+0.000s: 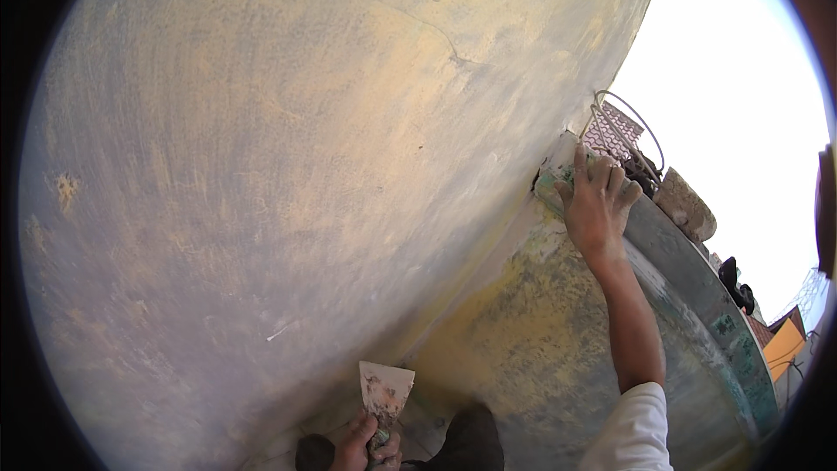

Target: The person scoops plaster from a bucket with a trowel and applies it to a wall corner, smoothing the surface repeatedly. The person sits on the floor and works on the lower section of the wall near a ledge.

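A person's L hand [356,447] is gripping a flat, flared, stain-blotched metal scraper [386,388] by its handle, lower centre, w/ the blade pointing up, near the foot of a tall plastered wall streaked yellow & grey [288,139]; whether the edge is touching it, can't tell. The R hand [600,205] is holding nothing that shows; w/ fingers spread, it's resting on a grey-green painted ledge [667,240] by the corner, close to a looped pale wire [649,126] & a rough brown-grey block [686,205]. The scraper is prob. weighing little, its blade looking stiff, maybe flexing a bit at the thin edge, not fragile; residue could be making it slick, so the handle is offering the best hold. No containers are showing, so contents n/a.
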